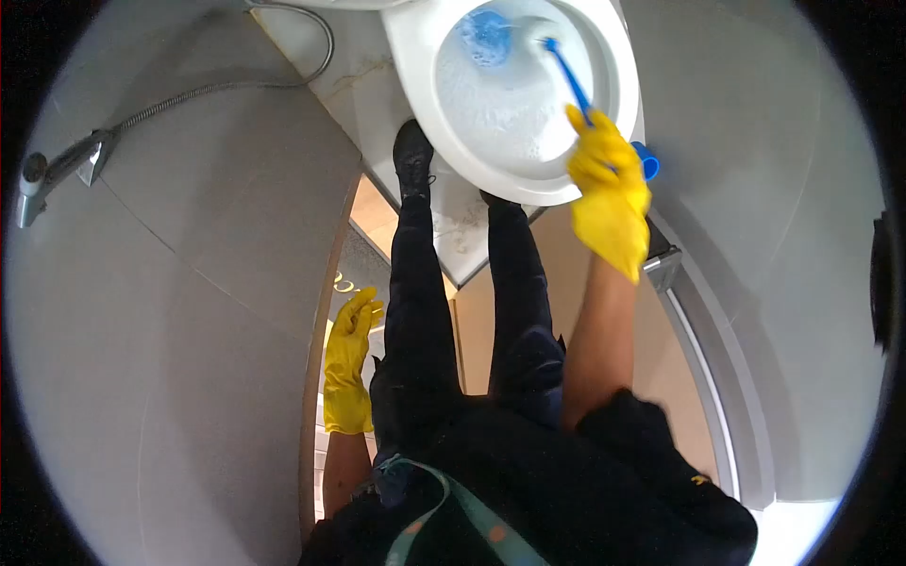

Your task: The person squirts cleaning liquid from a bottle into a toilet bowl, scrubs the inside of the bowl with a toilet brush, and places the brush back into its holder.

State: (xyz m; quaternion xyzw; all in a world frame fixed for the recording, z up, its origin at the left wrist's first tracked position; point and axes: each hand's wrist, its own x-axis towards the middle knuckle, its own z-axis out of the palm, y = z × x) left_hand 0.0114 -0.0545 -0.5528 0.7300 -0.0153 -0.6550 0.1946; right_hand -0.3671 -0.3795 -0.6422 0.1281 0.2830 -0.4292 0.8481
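Note:
A yellow rubber glove covers my right hand [606, 170], which is closed round the handle of a blue toilet brush [568, 77]. The brush reaches into the white toilet bowl [425, 90], where its head is blurred near foamy water. Blue liquid [487, 40] shows at the far left part of the bowl. My left hand [351, 335], also in a yellow glove, hangs beside my left leg, away from the toilet; its fingers are loosely bent and nothing shows in them.
A hand shower [57, 179] with a metal hose hangs on the left wall. A blue container [646, 161] stands at the toilet's right side. Behind my legs is a door threshold [377, 203]. A metal-edged frame [694, 349] curves along the right.

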